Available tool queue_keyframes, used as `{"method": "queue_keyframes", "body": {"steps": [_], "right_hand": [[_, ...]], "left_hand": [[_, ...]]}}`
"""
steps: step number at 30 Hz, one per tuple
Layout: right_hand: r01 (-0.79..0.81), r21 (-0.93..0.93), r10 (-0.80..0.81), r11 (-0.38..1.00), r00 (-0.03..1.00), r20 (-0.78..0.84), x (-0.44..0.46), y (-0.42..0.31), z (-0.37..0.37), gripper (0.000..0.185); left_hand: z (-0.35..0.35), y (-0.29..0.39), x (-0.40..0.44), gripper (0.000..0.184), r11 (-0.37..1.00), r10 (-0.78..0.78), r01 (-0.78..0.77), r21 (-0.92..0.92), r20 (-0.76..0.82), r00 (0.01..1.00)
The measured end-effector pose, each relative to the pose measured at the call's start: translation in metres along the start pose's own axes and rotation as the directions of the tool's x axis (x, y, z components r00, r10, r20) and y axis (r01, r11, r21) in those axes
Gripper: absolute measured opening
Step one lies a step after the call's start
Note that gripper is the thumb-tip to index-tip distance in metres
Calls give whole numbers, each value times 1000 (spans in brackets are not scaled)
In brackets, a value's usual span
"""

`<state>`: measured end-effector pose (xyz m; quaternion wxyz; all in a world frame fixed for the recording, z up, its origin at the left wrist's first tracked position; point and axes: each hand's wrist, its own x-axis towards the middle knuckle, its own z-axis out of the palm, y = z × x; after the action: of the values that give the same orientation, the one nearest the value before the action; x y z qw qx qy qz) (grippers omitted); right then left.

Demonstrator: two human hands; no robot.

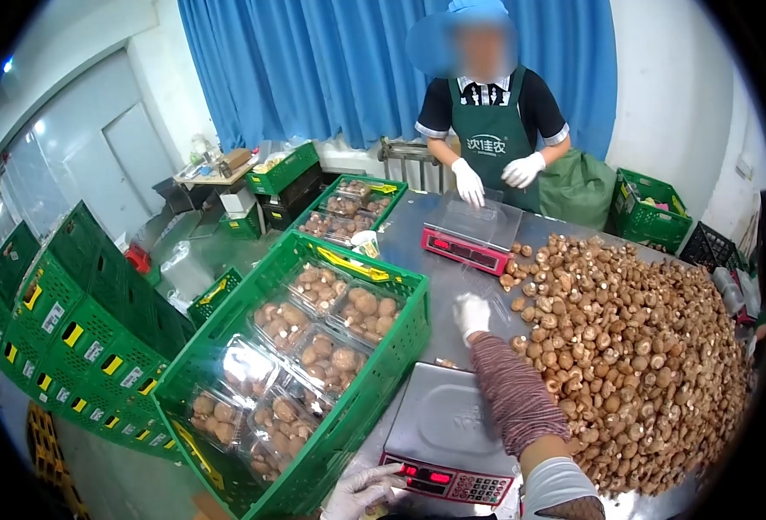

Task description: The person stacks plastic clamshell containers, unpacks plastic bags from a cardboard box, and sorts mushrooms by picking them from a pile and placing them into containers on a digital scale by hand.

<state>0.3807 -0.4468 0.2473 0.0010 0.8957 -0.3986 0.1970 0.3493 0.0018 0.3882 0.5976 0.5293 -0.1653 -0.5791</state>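
Both my hands wear white gloves. At the bottom edge, my left hand (364,492) is partly cut off; its fingers are stretched out at the red front panel of the near scale (452,407). That scale's metal plate carries nothing, and red digits glow on its display. My right hand (472,317) rests low over the metal table beyond the scale, left of a large heap of brown mushrooms (643,364). Its fingers look curled, and whatever may be under them is hidden. To the left, a green crate (417,321) holds several clear plastic boxes of mushrooms (322,360).
Across the table (409,227) stands a co-worker in a green apron (487,130), gloved hands above a second red scale (465,251). Another crate (391,195) of boxed mushrooms sits behind mine. Stacked green crates (79,321) rise at the left.
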Motion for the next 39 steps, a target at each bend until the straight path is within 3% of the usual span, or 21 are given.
{"method": "queue_keyframes", "body": {"steps": [1, 3, 4, 7, 8, 9, 11, 13, 16, 18, 19, 21, 22, 24, 25, 27, 29, 31, 33, 35, 39], "right_hand": [[0, 145, 17, 989, 993, -115, -4, 10, -37, 9], [350, 320, -218, 880, 898, -382, -24, 36, -94, 7], [482, 312, -357, 819, 853, -381, -46, 37, -135, 11], [649, 300, -624, 699, 758, -188, -135, 33, -199, 17], [579, 375, -606, 724, 794, -55, -170, 33, -200, 24], [657, 386, -705, 648, 709, -22, -199, 43, -189, 32], [781, 77, -780, 619, 601, 173, -240, 38, -192, 37], [735, 134, -747, 665, 648, 150, -259, 40, -198, 37], [544, 120, -556, 830, 823, 119, -273, 39, -204, 39], [456, 114, -465, 882, 883, 68, -272, 33, -229, 44], [454, 150, -465, 878, 884, 44, -273, 34, -234, 50], [408, 97, -410, 908, 912, -1, -280, 35, -235, 46], [408, 219, -393, 886, 913, -114, -284, 44, -225, 43], [458, 309, -379, 834, 881, -283, -289, 57, -218, 35], [499, 262, -395, 826, 844, -362, -293, 58, -229, 32], [463, 292, -351, 837, 863, -363, -319, 32, -247, 31], [576, 423, -406, 699, 807, -428, -334, 6, -240, 32], [607, 637, -438, 476, 791, -427, -351, -31, -228, 29], [528, 753, -552, 392, 790, -266, -377, -86, -242, 30], [669, 733, -840, 122, 463, -282, -406, -150, -239, 33], [691, 723, -958, 8, 212, -192, -439, -228, -242, 40]], "left_hand": [[2, -2, 0, 37, 999, 19, -20, -50, -17, 1000], [17, 19, -2, 29, 998, -26, 33, 58, -110, 994], [-5, -11, 14, 35, 999, 3, -1, 46, -64, 998], [26, 8, 25, 28, 988, 93, -70, 137, -162, 982], [34, 11, 31, 26, 974, 119, -87, 210, -145, 982], [41, 12, 39, 24, 954, 151, -110, 278, -130, 980], [60, 5, 62, 22, 777, 432, -406, 481, 61, 900], [74, -7, 97, 22, 403, 603, -603, 688, 296, 741], [82, -41, 132, 27, 40, 401, -492, 870, 437, 805], [78, -65, 136, 34, -138, 392, -476, 869, 489, 780], [80, -74, 133, 41, -65, 492, -499, 864, 462, 738], [81, -85, 119, 47, -273, 577, -424, 864, 499, 646], [88, -82, 99, 46, -303, 627, -376, 876, 481, 613], [96, -74, 58, 44, -55, 744, -390, 919, 298, 598], [100, -64, 28, 43, -44, 720, -294, 955, 234, 653], [90, -100, -11, 40, 107, 748, -223, 969, 70, 660], [73, -141, -61, 38, 265, 682, -208, 942, -31, 730], [51, -188, -113, 34, 258, 659, -110, 960, -92, 747], [21, -246, -159, 26, 309, 541, 186, 933, -333, 772], [-23, -303, -226, 20, 585, 570, 386, 713, -701, 430], [-123, -370, -306, 18, 655, 510, 671, 346, -858, -55]]}}
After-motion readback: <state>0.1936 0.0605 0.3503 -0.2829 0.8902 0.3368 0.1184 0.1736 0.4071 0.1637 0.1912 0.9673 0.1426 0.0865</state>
